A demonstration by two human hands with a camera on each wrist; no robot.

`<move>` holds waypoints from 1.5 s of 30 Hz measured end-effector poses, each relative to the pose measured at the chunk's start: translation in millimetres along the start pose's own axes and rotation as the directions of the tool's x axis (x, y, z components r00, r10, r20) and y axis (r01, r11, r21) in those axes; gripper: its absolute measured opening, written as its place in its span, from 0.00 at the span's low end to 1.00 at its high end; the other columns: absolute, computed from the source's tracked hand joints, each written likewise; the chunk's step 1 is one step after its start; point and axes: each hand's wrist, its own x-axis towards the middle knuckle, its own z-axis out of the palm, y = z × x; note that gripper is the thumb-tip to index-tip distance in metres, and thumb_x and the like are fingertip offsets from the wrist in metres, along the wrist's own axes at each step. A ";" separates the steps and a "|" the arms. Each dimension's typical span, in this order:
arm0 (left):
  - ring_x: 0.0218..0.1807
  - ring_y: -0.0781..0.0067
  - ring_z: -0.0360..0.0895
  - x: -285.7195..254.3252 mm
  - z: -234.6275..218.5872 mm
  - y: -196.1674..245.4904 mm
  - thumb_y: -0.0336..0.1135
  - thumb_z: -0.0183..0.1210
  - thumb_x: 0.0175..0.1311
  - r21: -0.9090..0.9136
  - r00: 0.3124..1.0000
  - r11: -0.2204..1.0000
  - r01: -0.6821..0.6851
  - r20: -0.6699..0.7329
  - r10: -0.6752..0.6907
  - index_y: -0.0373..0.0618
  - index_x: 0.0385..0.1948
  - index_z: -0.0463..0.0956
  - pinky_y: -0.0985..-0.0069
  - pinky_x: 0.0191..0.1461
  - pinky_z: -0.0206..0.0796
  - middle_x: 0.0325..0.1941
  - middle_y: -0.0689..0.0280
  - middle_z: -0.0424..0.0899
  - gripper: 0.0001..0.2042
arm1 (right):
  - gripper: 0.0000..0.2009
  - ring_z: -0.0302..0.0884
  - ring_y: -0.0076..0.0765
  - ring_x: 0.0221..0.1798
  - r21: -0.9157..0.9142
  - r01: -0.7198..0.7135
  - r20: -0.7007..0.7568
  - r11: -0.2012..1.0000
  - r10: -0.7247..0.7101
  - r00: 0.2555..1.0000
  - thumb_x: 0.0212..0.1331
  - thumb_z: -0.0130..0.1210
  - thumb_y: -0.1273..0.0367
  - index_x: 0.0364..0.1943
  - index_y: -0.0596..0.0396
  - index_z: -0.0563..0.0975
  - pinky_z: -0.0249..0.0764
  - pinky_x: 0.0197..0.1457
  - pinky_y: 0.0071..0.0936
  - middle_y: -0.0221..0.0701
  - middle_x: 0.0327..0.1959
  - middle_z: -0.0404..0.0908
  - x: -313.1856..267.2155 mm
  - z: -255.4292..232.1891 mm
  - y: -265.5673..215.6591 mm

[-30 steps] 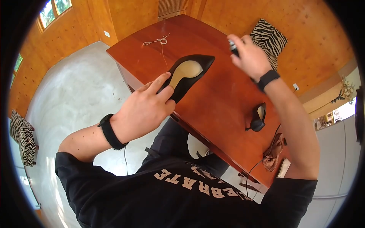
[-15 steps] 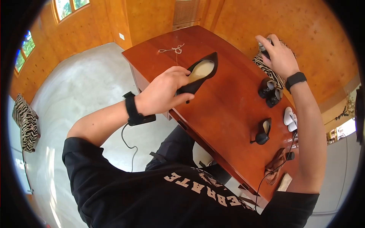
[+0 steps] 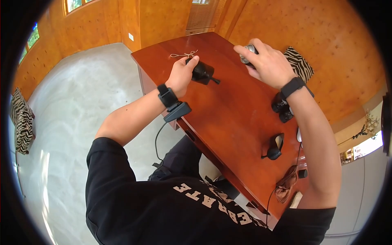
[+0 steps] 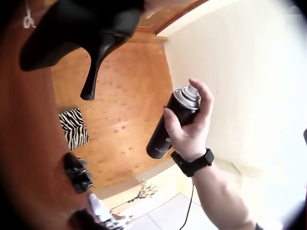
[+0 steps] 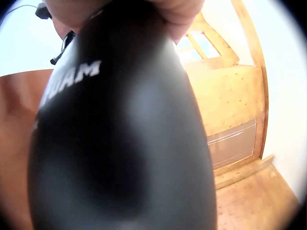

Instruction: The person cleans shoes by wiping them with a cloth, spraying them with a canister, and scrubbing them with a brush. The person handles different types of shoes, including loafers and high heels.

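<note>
A black high-heeled shoe is gripped by my left hand above the table's far left part, its heel pointing right. In the left wrist view the shoe fills the top left, its heel hanging down. My right hand holds a black spray can with a silver top; in the left wrist view the index finger lies on the nozzle of the can. The can fills most of the right wrist view. Another black heeled shoe stands on the table.
On the brown table lie a tied string, a brown cloth and a small black cap. Black shoes stand near the right edge, with white shoes beyond. A thin cable crosses the near right part.
My left hand has turned the held shoe over, from insole up to outside and heel in view. My right hand, with the can, moved right, then back left toward the shoe.
</note>
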 end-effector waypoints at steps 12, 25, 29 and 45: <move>0.66 0.55 0.73 -10.5 2.8 14.0 0.52 0.41 0.82 -0.917 0.978 0.387 0.099 0.017 -0.209 0.43 0.53 0.70 0.49 0.74 0.62 0.62 0.57 0.77 0.20 | 0.25 0.80 0.43 0.41 0.066 0.164 -0.006 0.984 -0.164 0.986 0.59 0.54 0.73 0.61 0.31 0.74 0.81 0.41 0.38 0.36 0.43 0.74 19.5 49.5 -69.2; 0.63 0.51 0.76 -49.4 -40.1 23.9 0.37 0.39 0.80 -0.936 0.984 0.352 -0.014 -0.075 -0.160 0.37 0.48 0.75 0.47 0.72 0.65 0.58 0.53 0.81 0.16 | 0.29 0.79 0.45 0.42 -0.230 0.053 0.106 0.972 -0.030 0.994 0.53 0.61 0.73 0.61 0.32 0.71 0.81 0.42 0.40 0.36 0.45 0.72 -1.5 29.7 30.2; 0.53 0.54 0.82 -47.7 -47.4 13.2 0.34 0.43 0.74 -0.941 0.992 0.336 0.038 -0.004 -0.124 0.36 0.42 0.77 0.55 0.66 0.72 0.48 0.55 0.85 0.13 | 0.29 0.80 0.44 0.43 -0.318 0.005 0.117 0.948 0.034 0.993 0.55 0.63 0.72 0.62 0.34 0.69 0.81 0.42 0.39 0.35 0.46 0.72 2.1 28.5 43.6; 0.34 0.65 0.81 -63.0 -3.2 2.3 0.42 0.55 0.69 -0.808 0.980 0.589 0.028 -0.094 -0.175 0.45 0.32 0.75 0.65 0.46 0.74 0.28 0.64 0.82 0.10 | 0.26 0.80 0.49 0.48 -0.216 -0.266 0.033 0.939 0.279 0.960 0.61 0.59 0.71 0.64 0.37 0.70 0.79 0.48 0.45 0.37 0.48 0.74 -18.4 30.5 46.6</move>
